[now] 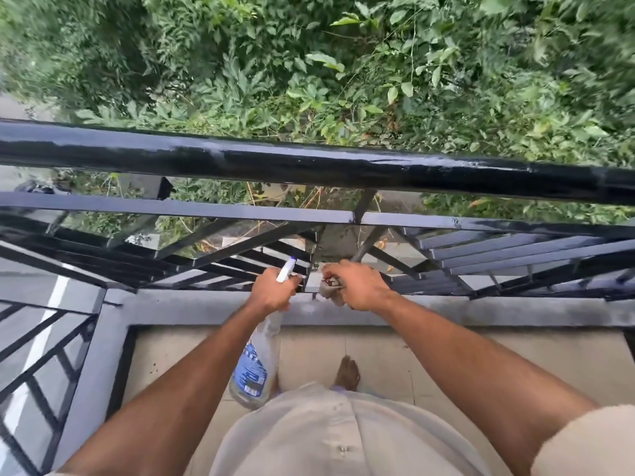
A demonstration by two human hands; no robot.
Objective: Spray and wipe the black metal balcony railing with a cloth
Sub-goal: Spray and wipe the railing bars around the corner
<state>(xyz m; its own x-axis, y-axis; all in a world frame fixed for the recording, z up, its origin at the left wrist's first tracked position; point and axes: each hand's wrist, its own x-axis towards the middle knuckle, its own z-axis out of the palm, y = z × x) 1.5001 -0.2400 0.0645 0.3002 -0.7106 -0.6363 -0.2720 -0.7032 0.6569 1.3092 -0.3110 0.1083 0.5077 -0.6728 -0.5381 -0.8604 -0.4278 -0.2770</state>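
Left hand (pixel 271 292) grips spray bottle (pixel 252 369), right hand (pixel 355 286) clutches cloth (pixel 329 289) against railing (pixel 309 163) base

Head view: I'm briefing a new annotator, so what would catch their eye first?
The glossy black railing crosses the whole frame, with dense green foliage beyond it. At centre, the left hand grips a spray bottle and the right hand holds a cloth at the lower bars.

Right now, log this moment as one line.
left hand: holds spray bottle | right hand: grips cloth | cloth position: low at railing base
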